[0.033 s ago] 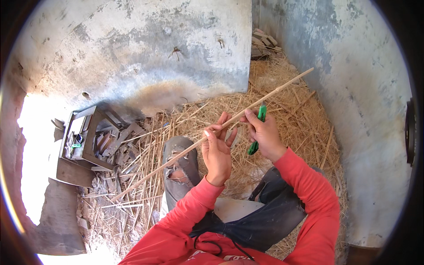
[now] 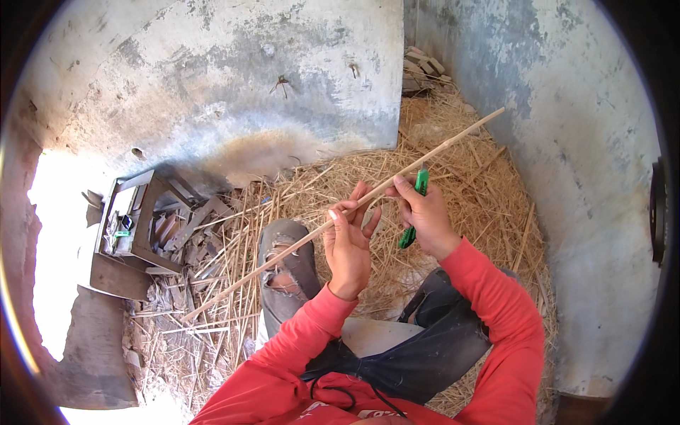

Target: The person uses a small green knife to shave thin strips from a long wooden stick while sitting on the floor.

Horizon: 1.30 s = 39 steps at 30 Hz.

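One long pale stick runs from 8 to 2 o'clock, pinched by left hand; right hand grips one green knife.

Long stick, across both hands: pale tan. Tool handle in the right hand: bright green. Sleeves below the hands: red. Trousers under the left hand: faded grey, torn at the knee. Straw around the hands: golden yellow. Wall beyond the hands: mottled grey-white, with a tan stain. Wooden box, far left of the hands: dark grey-brown.
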Each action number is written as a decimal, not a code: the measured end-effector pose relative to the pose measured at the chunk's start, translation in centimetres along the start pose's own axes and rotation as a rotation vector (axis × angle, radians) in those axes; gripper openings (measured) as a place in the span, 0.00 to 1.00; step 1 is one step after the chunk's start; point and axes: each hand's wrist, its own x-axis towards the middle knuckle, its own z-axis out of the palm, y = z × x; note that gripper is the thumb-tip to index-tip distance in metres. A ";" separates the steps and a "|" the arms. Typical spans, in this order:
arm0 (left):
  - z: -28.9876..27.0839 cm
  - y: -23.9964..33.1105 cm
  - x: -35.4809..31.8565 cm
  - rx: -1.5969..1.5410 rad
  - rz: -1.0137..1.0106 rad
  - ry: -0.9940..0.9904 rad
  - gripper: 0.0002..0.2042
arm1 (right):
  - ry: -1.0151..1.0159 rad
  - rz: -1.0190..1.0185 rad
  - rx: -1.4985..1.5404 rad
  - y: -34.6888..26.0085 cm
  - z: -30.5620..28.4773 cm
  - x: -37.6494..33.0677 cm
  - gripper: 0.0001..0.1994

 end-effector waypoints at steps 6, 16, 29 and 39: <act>-0.3 6.3 -3.8 0.341 -0.529 -0.348 0.30 | 0.037 -0.138 -0.152 -1.1 -1.7 0.5 0.15; -4.7 13.2 -1.9 1.391 0.035 -0.548 0.23 | -0.097 -0.194 -0.239 -3.8 -3.9 1.6 0.13; -5.2 4.0 4.3 0.301 -0.889 -0.397 0.21 | -0.268 -0.229 -1.032 -0.2 -0.1 -1.1 0.26; -7.5 3.1 5.6 0.385 -0.824 -0.413 0.18 | -0.300 -0.212 -1.403 2.4 0.1 3.7 0.24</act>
